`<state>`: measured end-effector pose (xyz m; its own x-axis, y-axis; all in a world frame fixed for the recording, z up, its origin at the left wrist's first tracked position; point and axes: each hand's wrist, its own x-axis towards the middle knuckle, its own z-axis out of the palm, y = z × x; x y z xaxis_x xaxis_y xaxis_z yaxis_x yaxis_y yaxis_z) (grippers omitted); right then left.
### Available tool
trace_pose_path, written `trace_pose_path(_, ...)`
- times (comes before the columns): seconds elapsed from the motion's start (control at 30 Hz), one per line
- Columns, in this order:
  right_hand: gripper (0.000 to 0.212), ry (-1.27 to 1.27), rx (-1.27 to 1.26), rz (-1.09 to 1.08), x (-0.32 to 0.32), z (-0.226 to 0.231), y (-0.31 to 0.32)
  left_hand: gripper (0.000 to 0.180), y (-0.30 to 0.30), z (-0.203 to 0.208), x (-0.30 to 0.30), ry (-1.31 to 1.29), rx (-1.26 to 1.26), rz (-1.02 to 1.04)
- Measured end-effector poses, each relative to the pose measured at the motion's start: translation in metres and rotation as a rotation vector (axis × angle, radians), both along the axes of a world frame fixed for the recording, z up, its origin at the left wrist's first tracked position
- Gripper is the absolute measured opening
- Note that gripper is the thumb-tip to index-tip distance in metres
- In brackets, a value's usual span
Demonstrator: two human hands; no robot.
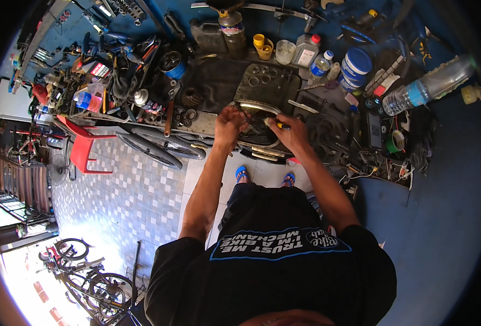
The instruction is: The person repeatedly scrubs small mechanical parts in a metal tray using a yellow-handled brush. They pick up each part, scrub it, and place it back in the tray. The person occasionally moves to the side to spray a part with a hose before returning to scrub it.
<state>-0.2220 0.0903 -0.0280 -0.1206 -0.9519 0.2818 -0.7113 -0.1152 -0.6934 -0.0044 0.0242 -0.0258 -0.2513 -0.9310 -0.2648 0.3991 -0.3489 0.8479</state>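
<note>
One counter (203,121) runs across the view, with one red chair (83,149) to its left. The counter carries one blue-and-white tub (355,68) and one round, pale-rimmed basin (258,103). Over the basin, the left hand (229,127) pinches one dark part (246,115), its kind unclear; the right hand (290,132) grips one brush (282,126), bristles toward the part. Beyond lie at least five metal rings (253,81).

- Left arm (205,187) reaches forward, leaning slightly inward.
- Left hand (230,126): fingers curled in a pinch.
- Right arm (325,185) slants forward and inward.
- Right hand (291,133): closed grip, near its partner but apart.
</note>
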Motion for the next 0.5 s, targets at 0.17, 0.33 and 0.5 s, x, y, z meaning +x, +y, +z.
trace_pose_path(0.17, 0.042, -0.632, 0.409, -0.207, 0.014, 0.009, -0.015, 0.032, -0.001, -0.020, -0.010, -0.030, -0.005, 0.053)
trace_pose_path(0.33, 0.042, -0.692, 0.238, -0.157, 0.035, 0.011, -0.013, 0.028, 0.000, -0.021, -0.029, -0.058, -0.030, 0.100)
trace_pose_path(0.5, 0.040, -0.749, 0.316, -0.133, 0.032, 0.024, -0.001, 0.029, 0.004, -0.018, -0.027, -0.113, -0.057, 0.162)
